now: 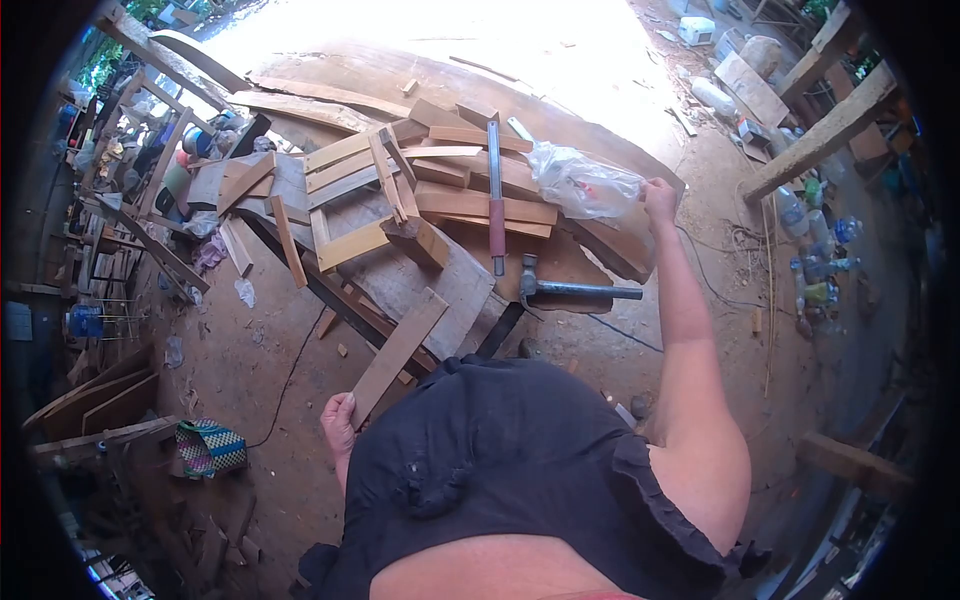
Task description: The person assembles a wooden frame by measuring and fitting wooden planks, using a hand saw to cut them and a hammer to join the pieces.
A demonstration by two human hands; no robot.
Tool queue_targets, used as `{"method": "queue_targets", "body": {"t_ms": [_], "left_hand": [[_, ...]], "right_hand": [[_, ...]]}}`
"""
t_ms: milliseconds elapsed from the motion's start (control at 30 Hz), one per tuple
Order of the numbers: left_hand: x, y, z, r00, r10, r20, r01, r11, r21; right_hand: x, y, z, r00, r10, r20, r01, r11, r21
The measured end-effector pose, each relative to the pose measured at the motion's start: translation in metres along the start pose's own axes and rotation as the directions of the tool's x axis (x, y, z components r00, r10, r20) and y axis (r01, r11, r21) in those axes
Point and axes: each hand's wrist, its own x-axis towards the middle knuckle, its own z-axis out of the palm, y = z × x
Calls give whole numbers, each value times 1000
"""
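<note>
My left hand (338,425), low at the left of my body, is closed on the near end of a flat wooden board (402,345). The board's far end lies over the grey work surface (462,285). My right hand (658,197) reaches forward and pinches the right edge of a clear plastic bag (580,180); reddish marks show through the bag. Between my hands a hammer (585,290) lies with its handle pointing right. Beside it rests a long metal bar with a reddish sleeve (497,225), across stacked wooden pieces (480,205).
A pale wooden frame (350,245) and a thick block (416,243) sit on the bench. Long planks (330,100) lie behind. Wooden posts (820,130) and plastic bottles (820,235) are at right. A woven basket (210,447) and a dark cord (290,385) are at left.
</note>
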Motion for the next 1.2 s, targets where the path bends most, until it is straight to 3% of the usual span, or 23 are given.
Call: {"method": "queue_targets", "body": {"t_ms": [67,100,133,167,233,300,367,433,467,500,567,600,733,867,1067,1200], "left_hand": [[-1,2,8,1000,0,12,0,1000,10],[-3,5,13,1000,-8,28,7,1000,15],[-3,6,17,999,-18,44,17,1000,19],[-2,6,20,999,-19,37,19,1000,18],[0,3,25,997,-3,71,1,999,37],[7,-8,28,998,-1,67,-1,1000,26],[12,-9,34,998,4,64,-5,1000,13],[11,-8,42,996,-11,91,9,1000,17],[9,-8,44,997,-11,70,11,1000,9],[9,-7,45,997,1,78,-2,1000,14],[10,-8,44,997,13,73,-13,1000,8],[9,-11,43,998,14,65,-13,1000,-12],[6,-20,39,1000,-8,30,9,999,-36],[11,-23,45,1000,-11,1,11,997,-74],[26,-13,58,995,-3,104,-1,999,42],[35,-5,65,992,-42,123,36,998,49]], "right_hand": [[1,1,-2,998,39,-43,-43,995,-91],[1,0,1,959,-232,-163,188,950,-249],[-6,-9,3,837,-496,-230,374,826,-422],[-12,-19,5,838,-497,-223,378,825,-421],[-68,-102,15,832,-545,-103,546,837,-18],[-95,-133,28,829,-498,254,502,863,54],[-107,-129,59,678,-528,511,535,832,150],[-108,-109,93,548,-430,717,565,823,62],[-111,-97,103,565,-327,757,523,852,-22],[-108,-83,112,546,-330,770,530,848,-12],[-94,-61,116,606,-503,616,744,632,-216],[-89,-67,109,697,-407,590,694,590,-413],[-44,-54,89,852,-248,462,510,592,-624],[-26,-58,85,869,47,492,447,352,-823],[-21,-59,87,890,91,447,421,213,-882],[-25,-66,82,862,65,503,480,217,-850]]}}
